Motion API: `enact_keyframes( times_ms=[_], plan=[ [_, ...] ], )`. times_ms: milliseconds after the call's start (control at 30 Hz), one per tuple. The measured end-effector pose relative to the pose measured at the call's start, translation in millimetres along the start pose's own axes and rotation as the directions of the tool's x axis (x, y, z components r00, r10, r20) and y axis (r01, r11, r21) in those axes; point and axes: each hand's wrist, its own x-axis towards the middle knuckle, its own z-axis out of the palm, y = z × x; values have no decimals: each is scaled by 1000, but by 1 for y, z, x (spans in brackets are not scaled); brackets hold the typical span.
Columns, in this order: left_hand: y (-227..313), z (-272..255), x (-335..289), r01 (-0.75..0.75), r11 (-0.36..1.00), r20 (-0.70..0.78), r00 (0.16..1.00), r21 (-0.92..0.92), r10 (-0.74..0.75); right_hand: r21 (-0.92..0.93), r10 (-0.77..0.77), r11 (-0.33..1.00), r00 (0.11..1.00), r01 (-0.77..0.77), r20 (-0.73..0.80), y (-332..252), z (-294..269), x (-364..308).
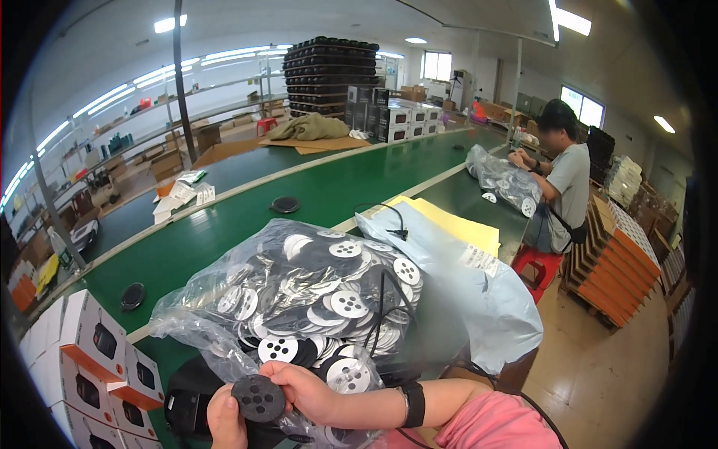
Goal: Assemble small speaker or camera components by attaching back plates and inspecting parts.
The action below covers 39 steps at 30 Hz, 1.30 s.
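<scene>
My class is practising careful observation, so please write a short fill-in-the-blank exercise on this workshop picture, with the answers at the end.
1. The left hand and right hand hold the same dark disc, whose outline is ____ rather than square.
2. The black band is worn on the person's ____ arm.
3. The long belt surface beyond the hands is coloured ____.
4. The stool by the co-worker is coloured ____.

Missing words: round; right; green; red.

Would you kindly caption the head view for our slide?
Left hand and right hand hold a dark disc beside a plastic bag of discs.
</scene>
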Motion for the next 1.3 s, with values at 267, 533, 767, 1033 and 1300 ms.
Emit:
enact_keyframes(
  times_ms=[267,533,767,1033,1300],
  plan=[
    [13,7,2,-91,992,74,994,93,84,-16,32,999,997,-33,-64,-4,5,-2],
    [12,0,2,-102,980,137,987,171,78,16,17,1000,999,-17,-39,1,-3,-1],
    [14,1,4,-104,983,166,983,151,78,-2,-3,1000,998,3,-67,1,-5,-1],
    [20,2,4,-151,965,200,974,214,108,41,-16,999,995,20,-98,-3,1,-4],
    [24,2,7,-206,954,247,957,219,150,-17,-54,998,992,53,-110,-5,8,-6]
  ],
)
